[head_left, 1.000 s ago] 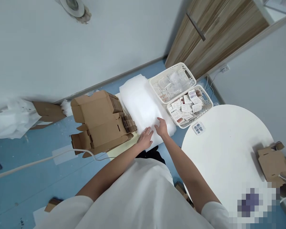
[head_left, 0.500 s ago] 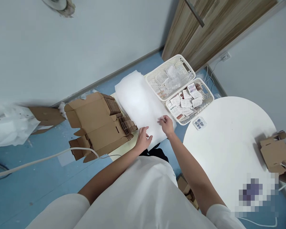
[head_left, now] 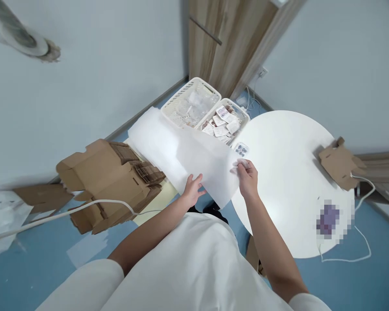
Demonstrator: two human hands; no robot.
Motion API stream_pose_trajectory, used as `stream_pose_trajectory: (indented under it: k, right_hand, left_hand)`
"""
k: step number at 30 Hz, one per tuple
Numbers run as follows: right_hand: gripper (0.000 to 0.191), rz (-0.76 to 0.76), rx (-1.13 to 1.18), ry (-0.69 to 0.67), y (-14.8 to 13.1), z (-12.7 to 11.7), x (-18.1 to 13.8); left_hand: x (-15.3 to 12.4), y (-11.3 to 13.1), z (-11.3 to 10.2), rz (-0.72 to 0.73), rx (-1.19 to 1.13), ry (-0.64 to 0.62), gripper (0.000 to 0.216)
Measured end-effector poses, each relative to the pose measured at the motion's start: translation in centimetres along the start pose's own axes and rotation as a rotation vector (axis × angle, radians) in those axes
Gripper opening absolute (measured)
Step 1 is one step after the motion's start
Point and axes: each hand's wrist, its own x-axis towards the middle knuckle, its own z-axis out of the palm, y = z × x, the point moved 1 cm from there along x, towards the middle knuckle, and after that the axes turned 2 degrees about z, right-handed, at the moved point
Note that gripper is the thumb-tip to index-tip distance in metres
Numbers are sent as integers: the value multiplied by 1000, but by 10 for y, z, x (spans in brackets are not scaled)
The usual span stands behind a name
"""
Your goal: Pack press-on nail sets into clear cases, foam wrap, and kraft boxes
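My right hand (head_left: 248,180) pinches the edge of a thin, translucent white packing foam sheet (head_left: 207,157) between thumb and fingers. The sheet stretches to the right off a stack of white foam sheets (head_left: 151,131), its right corner lifted beside the round table. My left hand (head_left: 192,190) is at the near edge of the sheet, fingers spread and holding nothing. Whether its fingertips touch the sheet I cannot tell. To the left of the stack lie folded brown cardboard boxes (head_left: 108,175).
Behind the foam stand two white baskets, one with clear plastic packs (head_left: 194,103), the other with small printed cards (head_left: 225,123). The round white table (head_left: 278,172) carries a clear pack of dark oval pieces (head_left: 241,149) and a brown box (head_left: 339,164). A white cable (head_left: 84,208) crosses at left.
My right hand has moved right, drawing the foam sheet out sideways from the stack. My left hand stays near the front edge, its fingers spread wider. The camera view has turned to the right.
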Motion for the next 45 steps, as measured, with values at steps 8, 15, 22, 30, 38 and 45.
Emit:
stream_pose_trajectory:
  k: [8, 15, 22, 30, 38, 45]
  right_hand:
    - [49, -1, 224, 318, 28, -135, -63]
    - [25, 64, 181, 401, 83, -241, -131]
    - [29, 235, 181, 389, 134, -281, -168]
    - [43, 337, 77, 355, 155, -294, -172]
    - [45, 261, -432, 309, 172, -296, -168]
    - [49, -13, -1031, 159, 159, -289, -146]
  left_hand:
    - [-14, -37, 88, 379, 278, -121, 71]
    - [-11, -85, 163, 687, 722, -149, 86]
    - [-1, -123, 213, 825, 1142, -203, 34]
    - [21, -145, 232, 809, 1353, -390, 49]
    - [19, -149, 232, 964, 1849, -314, 59]
    - [-12, -157, 216, 1136, 1982, -278, 50]
